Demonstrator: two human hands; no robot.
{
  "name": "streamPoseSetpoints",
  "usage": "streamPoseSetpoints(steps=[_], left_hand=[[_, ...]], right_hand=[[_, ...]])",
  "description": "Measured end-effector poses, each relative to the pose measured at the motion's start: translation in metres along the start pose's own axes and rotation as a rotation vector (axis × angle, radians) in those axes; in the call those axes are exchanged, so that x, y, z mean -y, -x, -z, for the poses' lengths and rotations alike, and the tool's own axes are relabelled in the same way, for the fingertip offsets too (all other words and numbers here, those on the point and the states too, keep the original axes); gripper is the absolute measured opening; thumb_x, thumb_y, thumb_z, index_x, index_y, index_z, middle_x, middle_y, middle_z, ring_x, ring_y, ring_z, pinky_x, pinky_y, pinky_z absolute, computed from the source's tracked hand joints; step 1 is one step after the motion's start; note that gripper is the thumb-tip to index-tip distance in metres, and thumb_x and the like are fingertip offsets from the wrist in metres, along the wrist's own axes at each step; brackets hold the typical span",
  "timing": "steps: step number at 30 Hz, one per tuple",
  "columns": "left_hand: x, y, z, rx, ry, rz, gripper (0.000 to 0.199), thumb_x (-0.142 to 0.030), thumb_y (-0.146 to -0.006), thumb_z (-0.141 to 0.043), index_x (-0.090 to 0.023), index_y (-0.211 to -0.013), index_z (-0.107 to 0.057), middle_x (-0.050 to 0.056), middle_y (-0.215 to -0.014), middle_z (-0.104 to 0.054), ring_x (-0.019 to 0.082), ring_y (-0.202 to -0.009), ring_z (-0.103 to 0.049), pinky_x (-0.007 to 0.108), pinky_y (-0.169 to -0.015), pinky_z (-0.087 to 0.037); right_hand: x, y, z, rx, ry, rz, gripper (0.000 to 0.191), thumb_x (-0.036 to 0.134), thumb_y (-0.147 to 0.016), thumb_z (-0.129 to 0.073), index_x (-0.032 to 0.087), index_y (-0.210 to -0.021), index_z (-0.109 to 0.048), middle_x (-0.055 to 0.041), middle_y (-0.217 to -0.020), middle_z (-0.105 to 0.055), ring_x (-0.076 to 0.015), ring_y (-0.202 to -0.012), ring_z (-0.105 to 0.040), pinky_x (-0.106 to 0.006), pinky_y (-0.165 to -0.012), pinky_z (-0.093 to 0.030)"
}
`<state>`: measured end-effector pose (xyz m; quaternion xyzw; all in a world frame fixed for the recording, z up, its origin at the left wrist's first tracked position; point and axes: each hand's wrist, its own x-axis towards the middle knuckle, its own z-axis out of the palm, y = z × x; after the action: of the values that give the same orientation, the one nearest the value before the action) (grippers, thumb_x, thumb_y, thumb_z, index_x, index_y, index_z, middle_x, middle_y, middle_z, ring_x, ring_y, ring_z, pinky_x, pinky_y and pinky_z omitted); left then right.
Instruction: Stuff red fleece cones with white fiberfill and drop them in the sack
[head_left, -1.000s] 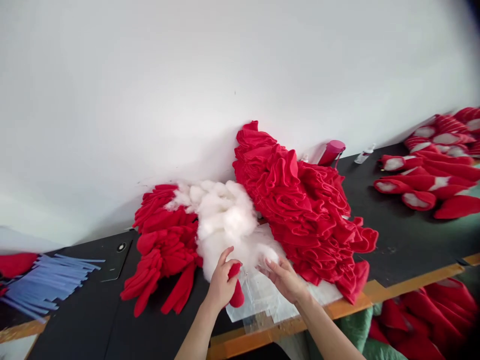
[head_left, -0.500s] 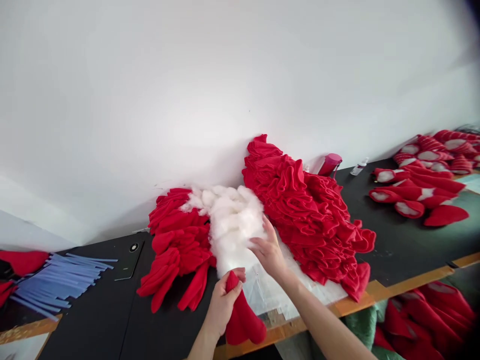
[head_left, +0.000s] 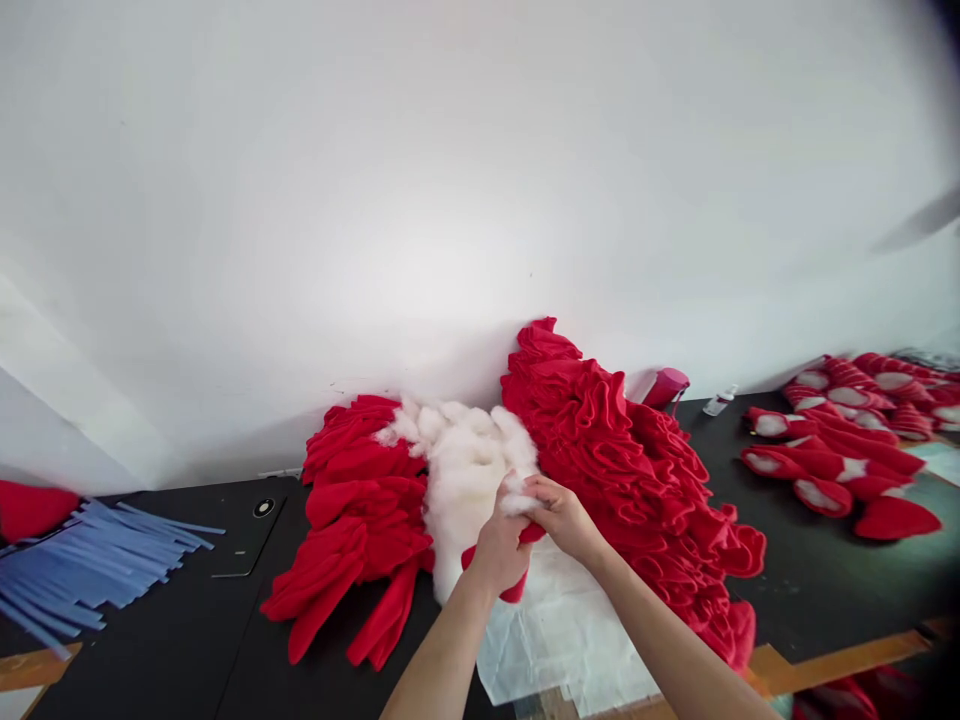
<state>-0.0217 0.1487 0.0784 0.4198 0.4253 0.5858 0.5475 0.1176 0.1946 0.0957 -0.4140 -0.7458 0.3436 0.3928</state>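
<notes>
Fleece scrap (head_left: 34,510), one, red, lies at the far left, touching a bunch of blue strips (head_left: 82,565), too many to count, on the black table (head_left: 172,600). Right of them is one dark panel (head_left: 251,535) with a round mark. Next comes a red fleece pile (head_left: 352,520), then one mound of white stuffing (head_left: 461,480) against it. At the mound's front edge, the left hand (head_left: 499,545) has its fingers (head_left: 504,500) closed on a small red fleece piece (head_left: 517,590), held between both hands. The right hand (head_left: 566,518) meets it, fingers together, pinching the piece and a tuft of stuffing. Below lies one plastic sheet (head_left: 555,640). Beyond stands a second, larger red pile (head_left: 622,470), then one pink cup (head_left: 666,388) and one small bottle (head_left: 720,402). At far right lies a heap of stuffed red pieces (head_left: 825,450), their exact number unclear.
</notes>
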Motion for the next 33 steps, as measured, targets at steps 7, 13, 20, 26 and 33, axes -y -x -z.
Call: streamPoseSetpoints(steps=[7,13,20,26,33], left_hand=[[0.032,-0.025,-0.019,0.160,-0.232,-0.060,0.028,0.000,-0.063,-0.063,-0.026,-0.072,-0.071,0.006,-0.099,-0.065,0.028,-0.094,-0.061,0.040,-0.100,-0.037],[-0.002,-0.002,-0.009,-0.079,-0.149,-0.118,0.016,-0.028,-0.077,-0.070,-0.023,-0.093,-0.069,0.009,-0.128,-0.054,0.028,-0.114,-0.054,0.035,-0.098,-0.039],[-0.056,-0.001,0.025,-0.238,0.406,0.041,0.051,-0.051,-0.082,-0.062,-0.026,-0.122,-0.045,0.005,-0.090,-0.068,0.025,-0.079,-0.069,0.034,-0.067,-0.053],[-0.052,0.006,0.018,-0.225,0.463,0.067,0.042,-0.053,-0.079,-0.065,-0.023,-0.104,-0.050,0.004,-0.084,-0.068,0.026,-0.081,-0.069,0.034,-0.066,-0.054],[-0.039,0.018,0.003,-0.390,0.695,0.224,0.028,-0.046,-0.091,-0.051,-0.019,-0.095,-0.055,0.008,-0.085,-0.068,0.023,-0.076,-0.069,0.035,-0.073,-0.056]], right_hand=[[0.031,-0.011,0.054,-0.441,-0.515,-0.247,0.021,0.037,-0.066,-0.074,0.021,-0.077,-0.068,0.0004,-0.066,-0.065,-0.0161,-0.059,-0.059,-0.027,-0.055,-0.047],[0.044,-0.005,0.081,-0.517,-0.810,-0.429,0.044,0.044,-0.056,-0.083,0.020,-0.088,-0.066,-0.0012,-0.068,-0.069,-0.0165,-0.054,-0.062,-0.028,-0.051,-0.051],[0.036,0.065,0.056,-0.413,-1.098,-0.662,0.039,0.039,-0.049,-0.088,0.020,-0.077,-0.068,0.0044,-0.054,-0.058,-0.0035,-0.035,-0.037,-0.014,-0.030,-0.026],[0.061,0.096,0.002,-0.251,-0.936,-0.679,0.031,0.040,-0.062,-0.080,0.018,-0.083,-0.071,-0.0006,-0.057,-0.064,-0.0116,-0.046,-0.053,-0.021,-0.043,-0.041],[0.078,0.091,-0.037,-0.185,-0.425,-0.311,0.028,0.011,-0.069,-0.059,0.023,-0.088,-0.075,-0.0031,-0.085,-0.074,-0.0233,-0.085,-0.066,-0.031,-0.078,-0.050]])
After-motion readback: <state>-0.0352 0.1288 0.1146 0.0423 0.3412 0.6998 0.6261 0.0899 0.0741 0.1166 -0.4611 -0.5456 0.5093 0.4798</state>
